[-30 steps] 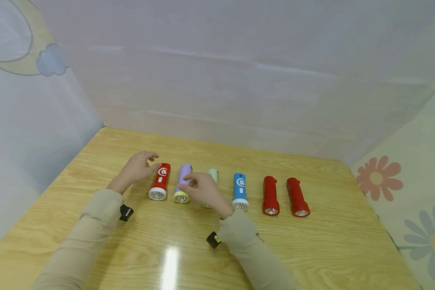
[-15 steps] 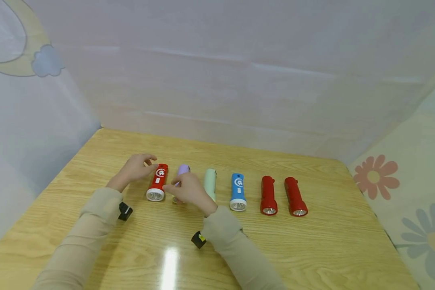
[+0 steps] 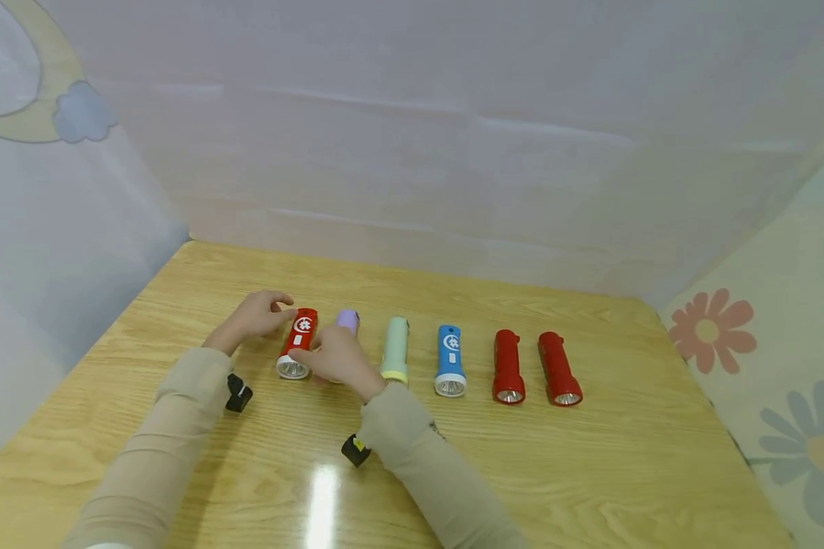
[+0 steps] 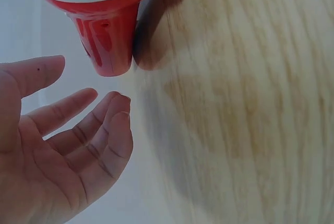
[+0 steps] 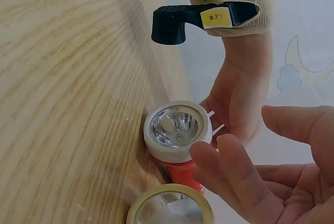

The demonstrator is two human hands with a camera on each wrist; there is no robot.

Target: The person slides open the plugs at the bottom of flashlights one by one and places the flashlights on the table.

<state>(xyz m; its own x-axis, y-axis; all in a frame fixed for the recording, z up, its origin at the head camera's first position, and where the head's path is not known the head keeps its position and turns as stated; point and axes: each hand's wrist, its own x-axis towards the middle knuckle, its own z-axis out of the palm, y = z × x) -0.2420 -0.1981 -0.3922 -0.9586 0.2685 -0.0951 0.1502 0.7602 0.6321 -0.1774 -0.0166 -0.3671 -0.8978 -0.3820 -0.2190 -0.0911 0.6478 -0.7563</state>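
A red flashlight (image 3: 300, 333) with a white head and white emblem lies leftmost in a row on the wooden table. Beside its far end is my left hand (image 3: 255, 316); in the left wrist view its loosely bent fingers hold nothing and stop short of the red handle (image 4: 107, 46). My right hand (image 3: 341, 355) hovers over the purple flashlight (image 3: 348, 319), partly hiding it. Its fingertips reach the white head (image 5: 178, 131) of the red flashlight in the right wrist view; whether they touch, I cannot tell. That hand's fingers are spread and relaxed.
Farther right lie a light green flashlight (image 3: 397, 343), a blue flashlight (image 3: 449, 352) and two plain red flashlights (image 3: 507, 362) (image 3: 556, 364). A pale cloth wall (image 3: 419, 168) rises behind the table (image 3: 590, 473). Black camera mounts (image 3: 238, 393) hang at both wrists.
My right hand has moved left from over the purple and green flashlights to the red one's head, uncovering the green flashlight. My left hand has barely moved. The flashlights stay in their row.
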